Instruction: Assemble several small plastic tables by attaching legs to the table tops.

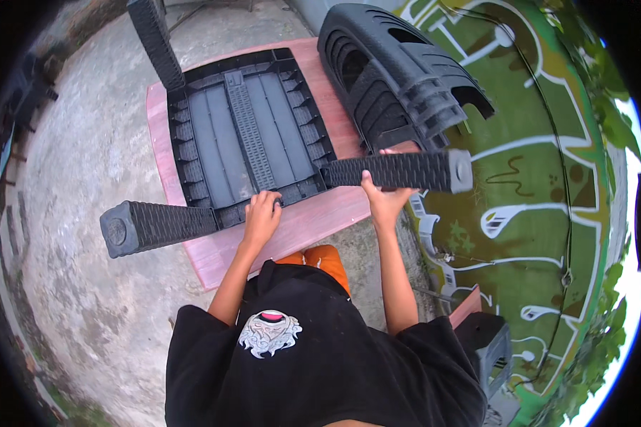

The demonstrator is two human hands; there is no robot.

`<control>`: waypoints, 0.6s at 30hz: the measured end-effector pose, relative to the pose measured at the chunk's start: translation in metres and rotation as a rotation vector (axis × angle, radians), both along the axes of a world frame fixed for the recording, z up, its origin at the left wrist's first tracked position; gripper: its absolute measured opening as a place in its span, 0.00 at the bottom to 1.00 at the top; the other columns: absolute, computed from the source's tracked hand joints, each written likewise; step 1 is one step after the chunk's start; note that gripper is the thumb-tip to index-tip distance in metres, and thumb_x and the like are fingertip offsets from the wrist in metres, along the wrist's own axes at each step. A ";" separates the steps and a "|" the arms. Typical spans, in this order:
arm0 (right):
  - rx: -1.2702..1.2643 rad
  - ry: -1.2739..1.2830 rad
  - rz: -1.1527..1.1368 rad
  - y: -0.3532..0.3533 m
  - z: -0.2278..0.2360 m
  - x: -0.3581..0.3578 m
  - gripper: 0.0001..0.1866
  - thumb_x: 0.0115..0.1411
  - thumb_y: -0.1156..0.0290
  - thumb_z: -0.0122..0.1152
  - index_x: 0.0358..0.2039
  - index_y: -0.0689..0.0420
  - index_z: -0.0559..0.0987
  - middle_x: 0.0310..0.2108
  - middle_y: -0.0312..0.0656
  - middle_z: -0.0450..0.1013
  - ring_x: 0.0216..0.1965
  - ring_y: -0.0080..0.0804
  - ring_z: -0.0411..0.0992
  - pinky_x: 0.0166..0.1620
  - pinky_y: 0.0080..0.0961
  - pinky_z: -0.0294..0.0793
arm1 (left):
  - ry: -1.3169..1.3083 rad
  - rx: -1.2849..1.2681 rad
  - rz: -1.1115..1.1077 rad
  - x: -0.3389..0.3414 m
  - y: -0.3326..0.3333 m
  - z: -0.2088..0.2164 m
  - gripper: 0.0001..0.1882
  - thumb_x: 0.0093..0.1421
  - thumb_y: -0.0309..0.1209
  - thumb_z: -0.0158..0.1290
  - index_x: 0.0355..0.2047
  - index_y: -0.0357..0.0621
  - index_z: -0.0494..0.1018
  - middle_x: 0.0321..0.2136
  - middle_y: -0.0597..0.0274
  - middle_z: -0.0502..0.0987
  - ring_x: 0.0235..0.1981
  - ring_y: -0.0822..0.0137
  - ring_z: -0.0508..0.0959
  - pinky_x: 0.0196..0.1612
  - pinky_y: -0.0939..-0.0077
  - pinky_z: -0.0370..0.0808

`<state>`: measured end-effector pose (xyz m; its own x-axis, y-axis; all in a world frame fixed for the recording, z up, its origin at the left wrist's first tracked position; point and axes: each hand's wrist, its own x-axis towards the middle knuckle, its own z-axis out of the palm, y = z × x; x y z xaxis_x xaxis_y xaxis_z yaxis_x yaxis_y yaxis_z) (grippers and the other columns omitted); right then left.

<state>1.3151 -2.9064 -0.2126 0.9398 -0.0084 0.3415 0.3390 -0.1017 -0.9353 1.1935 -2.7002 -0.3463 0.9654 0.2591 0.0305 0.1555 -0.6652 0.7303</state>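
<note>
A black plastic table (210, 135) with a woven pattern lies upside down on a pink wooden table, its ribbed underside facing up. One leg (155, 46) rises from its far left corner and another leg (171, 224) sticks out at the near left. From the near right corner a third leg (424, 171) points right, with my right hand (388, 205) gripping it, thumb on top and the other fingers partly hidden. My left hand (262, 215) curls its fingers over the near rim, between the two near legs. No leg shows at the far right corner.
The pink wooden table (299, 224) supports the black one. Black stacked plastic chairs (381, 82) stand close at the far right, beside a green painted wall (513, 178). Another black chair (495, 356) is at the lower right. Concrete floor (92, 164) spreads on the left.
</note>
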 end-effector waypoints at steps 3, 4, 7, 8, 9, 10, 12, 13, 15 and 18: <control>-0.142 -0.104 0.012 -0.005 0.001 0.000 0.31 0.46 0.87 0.65 0.52 0.67 0.65 0.52 0.48 0.66 0.54 0.38 0.68 0.58 0.32 0.67 | 0.042 -0.008 0.018 0.010 -0.008 -0.001 0.12 0.58 0.30 0.49 0.42 0.44 0.72 0.41 0.58 0.72 0.46 0.53 0.71 0.45 0.57 0.67; -0.044 -0.065 -0.005 0.000 0.005 -0.001 0.29 0.44 0.86 0.66 0.49 0.67 0.69 0.50 0.45 0.67 0.51 0.32 0.66 0.52 0.27 0.68 | 0.049 -0.020 0.036 0.012 -0.011 -0.005 0.12 0.58 0.30 0.49 0.42 0.44 0.72 0.41 0.58 0.72 0.46 0.53 0.71 0.45 0.57 0.67; -0.054 -0.087 -0.025 0.004 0.004 0.008 0.29 0.43 0.86 0.66 0.48 0.67 0.69 0.49 0.45 0.67 0.50 0.31 0.67 0.52 0.27 0.69 | 0.071 0.009 0.046 0.015 -0.018 -0.015 0.12 0.58 0.31 0.49 0.42 0.45 0.73 0.40 0.59 0.72 0.45 0.54 0.71 0.45 0.57 0.67; -0.087 -0.076 -0.012 0.006 0.009 0.009 0.29 0.44 0.86 0.66 0.48 0.67 0.68 0.49 0.45 0.68 0.48 0.31 0.68 0.51 0.27 0.70 | 0.050 0.060 0.054 0.015 -0.019 -0.018 0.11 0.58 0.31 0.49 0.41 0.44 0.73 0.39 0.58 0.72 0.44 0.54 0.71 0.45 0.57 0.67; -0.093 -0.067 0.006 0.008 0.011 0.008 0.29 0.44 0.86 0.66 0.48 0.67 0.68 0.49 0.45 0.68 0.48 0.31 0.68 0.51 0.27 0.70 | 0.029 0.111 0.061 0.013 -0.021 -0.019 0.11 0.58 0.32 0.50 0.39 0.43 0.73 0.38 0.58 0.72 0.43 0.54 0.71 0.44 0.57 0.67; -0.081 -0.029 0.002 0.010 0.013 0.010 0.31 0.45 0.87 0.65 0.51 0.67 0.65 0.49 0.46 0.67 0.49 0.34 0.69 0.53 0.30 0.70 | 0.035 0.108 0.079 0.012 -0.021 -0.022 0.11 0.58 0.32 0.50 0.39 0.43 0.73 0.38 0.58 0.72 0.43 0.54 0.71 0.44 0.57 0.67; -0.088 0.059 -0.021 0.017 0.022 0.010 0.33 0.46 0.85 0.67 0.54 0.67 0.63 0.48 0.47 0.67 0.49 0.35 0.69 0.55 0.32 0.69 | 0.111 0.117 0.085 0.010 -0.022 -0.026 0.10 0.58 0.34 0.50 0.33 0.41 0.74 0.34 0.56 0.72 0.41 0.54 0.72 0.41 0.55 0.68; -0.089 0.062 -0.001 0.018 0.022 0.010 0.33 0.46 0.85 0.67 0.54 0.67 0.63 0.48 0.47 0.67 0.49 0.35 0.69 0.55 0.32 0.69 | 0.116 0.115 0.105 0.009 -0.021 -0.026 0.10 0.58 0.34 0.50 0.33 0.41 0.74 0.34 0.56 0.72 0.41 0.54 0.72 0.41 0.55 0.68; -0.204 0.071 -0.136 0.019 0.021 0.013 0.34 0.46 0.82 0.70 0.53 0.66 0.64 0.49 0.47 0.67 0.48 0.33 0.68 0.54 0.29 0.67 | 0.121 0.101 0.105 0.006 -0.019 -0.026 0.11 0.57 0.36 0.50 0.29 0.39 0.73 0.32 0.54 0.72 0.39 0.54 0.72 0.41 0.56 0.69; -0.134 0.060 -0.091 0.019 0.021 0.027 0.34 0.45 0.79 0.72 0.52 0.66 0.65 0.46 0.45 0.67 0.44 0.31 0.68 0.51 0.27 0.67 | 0.133 0.090 0.097 0.011 -0.021 -0.023 0.13 0.57 0.37 0.51 0.29 0.39 0.73 0.31 0.54 0.73 0.38 0.53 0.73 0.40 0.57 0.70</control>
